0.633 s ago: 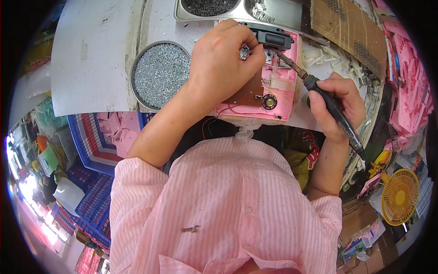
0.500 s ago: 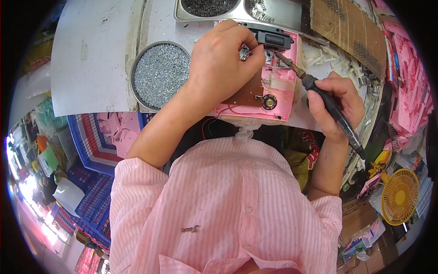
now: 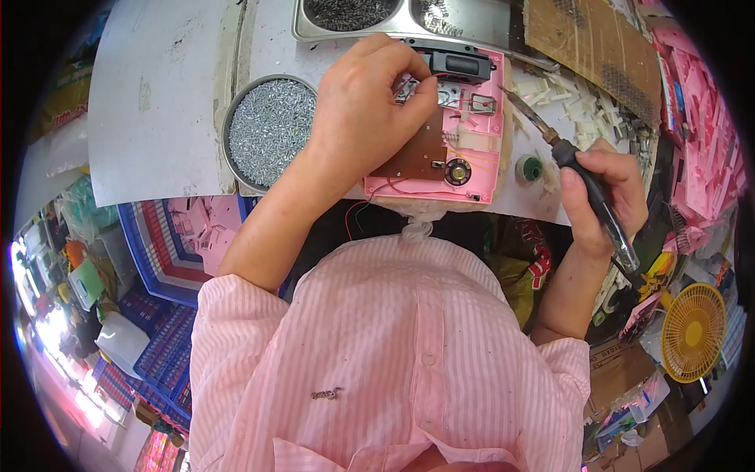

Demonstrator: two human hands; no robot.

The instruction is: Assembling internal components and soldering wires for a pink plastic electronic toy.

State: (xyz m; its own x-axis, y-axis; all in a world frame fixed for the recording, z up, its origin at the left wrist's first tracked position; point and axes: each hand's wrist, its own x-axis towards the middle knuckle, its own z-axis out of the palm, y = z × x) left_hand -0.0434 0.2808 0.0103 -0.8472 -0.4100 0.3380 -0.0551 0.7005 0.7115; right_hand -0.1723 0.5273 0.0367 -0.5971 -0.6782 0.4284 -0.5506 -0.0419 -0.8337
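Head view: right hand (image 3: 627,189) has a firm closed grip around the handle of a soldering iron (image 3: 566,153), thumb and fingers wrapped on it. Iron's tip points up-left, right by the upper right edge of the pink housing (image 3: 489,175); contact or not, can't tell.

Left hand (image 3: 362,102) sits over the housing's upper left. Its grip is nearly closed, thumb and index tips close together beside the black module (image 3: 458,67). Thin red wire runs near the fingertips; whether it's pinched, can't tell.

Housing lies open-side up on the bench (image 3: 173,94), brown circuit board (image 3: 417,153) and round speaker (image 3: 458,171) inside. Small green-topped container (image 3: 532,167) stands just right of it, below the iron's shaft.

Risks, as judged:
- Hot tip dips onto the housing rim: plastic likely melts or scars.
- Tip swings left: could burn the left fingers or nick wire insulation.
- Left fingers pull on the wire: a joint could lift off.
- Loose wires (image 3: 349,220) hang off the housing's near edge; a sleeve or forearm could snag them.
- Screw dish (image 3: 227,134) is close to the left forearm; a knock could drop a screw into the open circuitry.
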